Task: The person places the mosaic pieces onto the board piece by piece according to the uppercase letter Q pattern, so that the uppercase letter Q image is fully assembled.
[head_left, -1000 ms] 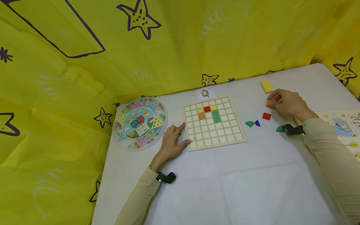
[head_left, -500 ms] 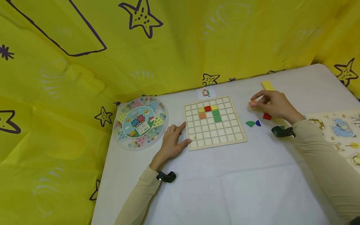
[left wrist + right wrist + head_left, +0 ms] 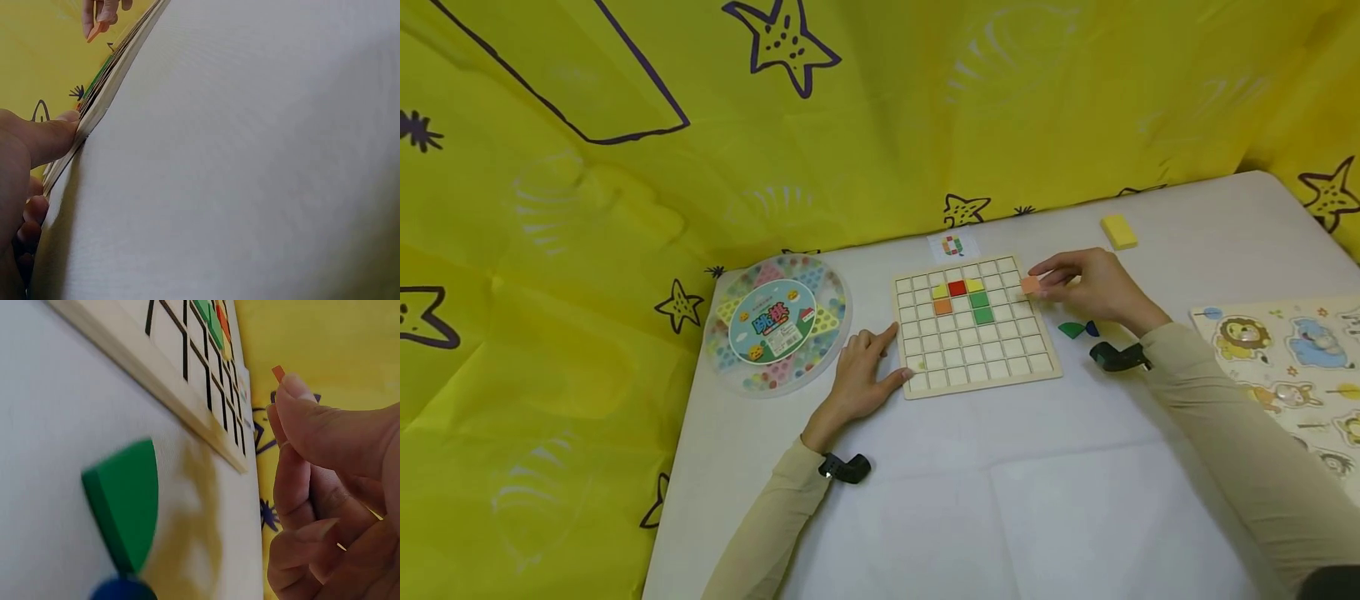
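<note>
A wooden grid board [image 3: 955, 358] lies on the table, its upper cells bearing a red square [image 3: 957, 288], two yellow pieces, an orange square [image 3: 943, 307] and two green squares [image 3: 982, 315]. At its left edge rests my left hand [image 3: 859, 375], thumb and index finger spread and touching the frame; the left wrist view shows the thumb [image 3: 53, 139] on the rim. My right hand [image 3: 1097, 287] pinches an orange tile [image 3: 1030, 285] between thumb and fingertips, raised at the board's right edge. Below that hand lie a green quarter-circle [image 3: 128, 500] and a blue piece [image 3: 124, 590].
A small pattern card [image 3: 952, 246] lies behind the board. To the left is a round clear game box [image 3: 772, 321]. A yellow block [image 3: 1119, 232] sits at the back right, and an animal puzzle board [image 3: 1277, 333] lies at the far right beyond my right sleeve.
My right hand has carried the orange tile leftward from the loose pieces to the board's right edge. Its arm now hides the loose red tile. My left hand has stayed at the board.
</note>
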A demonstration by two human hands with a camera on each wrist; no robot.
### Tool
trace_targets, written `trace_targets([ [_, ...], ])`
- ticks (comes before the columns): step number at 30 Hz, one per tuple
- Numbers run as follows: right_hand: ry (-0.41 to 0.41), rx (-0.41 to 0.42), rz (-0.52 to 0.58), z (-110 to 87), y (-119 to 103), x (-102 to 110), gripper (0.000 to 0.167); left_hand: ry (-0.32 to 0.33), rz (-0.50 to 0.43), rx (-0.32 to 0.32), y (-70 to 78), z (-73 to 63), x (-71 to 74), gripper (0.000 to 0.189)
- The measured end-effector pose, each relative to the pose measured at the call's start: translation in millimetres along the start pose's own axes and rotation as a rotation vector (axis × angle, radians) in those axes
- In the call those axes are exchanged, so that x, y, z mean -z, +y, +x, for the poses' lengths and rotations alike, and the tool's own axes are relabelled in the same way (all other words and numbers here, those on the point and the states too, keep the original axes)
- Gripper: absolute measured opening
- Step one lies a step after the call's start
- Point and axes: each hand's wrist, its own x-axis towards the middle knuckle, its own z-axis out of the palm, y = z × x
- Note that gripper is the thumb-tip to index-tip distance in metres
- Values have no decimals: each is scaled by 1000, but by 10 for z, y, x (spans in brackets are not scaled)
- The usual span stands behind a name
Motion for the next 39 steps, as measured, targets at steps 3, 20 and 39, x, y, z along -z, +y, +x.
trace_targets([
  [3,-15,11,10,10,-79,-81,30,-3,-1,4,6,8,3,79],
  [20,-58,187,71,131,-306,-560,29,-26,-23,20,19,7,21,79],
  [39,-115,241,22,233,-487,-903,28,-26,-41,16,17,13,38,78],
])
